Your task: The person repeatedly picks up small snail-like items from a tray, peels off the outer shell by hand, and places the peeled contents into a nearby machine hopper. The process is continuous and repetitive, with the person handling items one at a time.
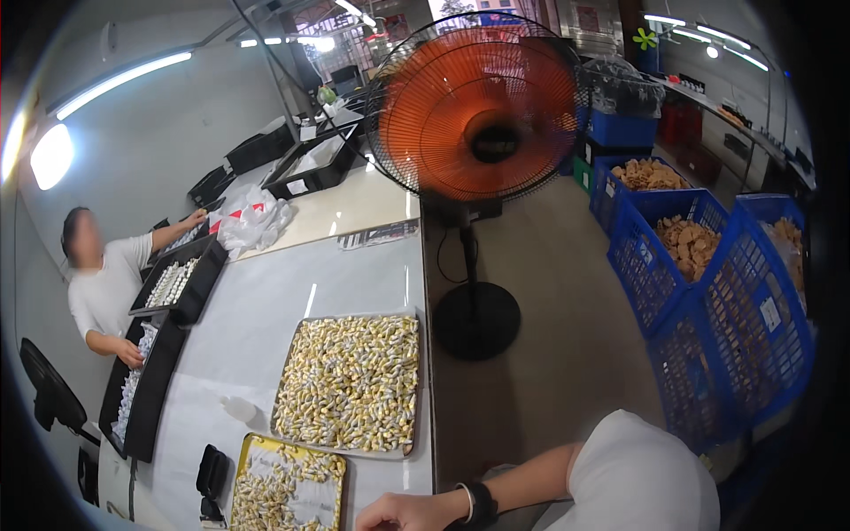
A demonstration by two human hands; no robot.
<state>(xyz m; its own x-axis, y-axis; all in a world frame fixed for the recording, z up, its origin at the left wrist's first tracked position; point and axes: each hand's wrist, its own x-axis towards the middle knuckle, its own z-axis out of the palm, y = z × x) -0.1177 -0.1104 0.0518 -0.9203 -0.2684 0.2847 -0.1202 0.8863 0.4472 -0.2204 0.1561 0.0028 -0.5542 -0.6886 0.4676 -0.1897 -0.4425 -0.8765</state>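
My right hand [409, 512] is at the lower edge, with a dark band on the wrist and a white sleeve above the elbow. Its fingers run out of the picture, so whether they hold anything is hidden. Just left of it lies a yellow-rimmed tray [342, 482], partly covered with small yellow-and-white pieces [266, 487]. Beyond that, a larger tray [409, 450] is filled with the same kind of small pieces [350, 380]. A small translucent white bottle [238, 408] lies beside the trays. My left hand is out of view.
A black case [212, 471] lies on the white table [235, 305]. Across it a co-worker [106, 274] reaches into black trays [190, 301]. A large standing fan [478, 115] is beyond the table's right edge. Blue crates [651, 257] of brown pieces stand along the right.
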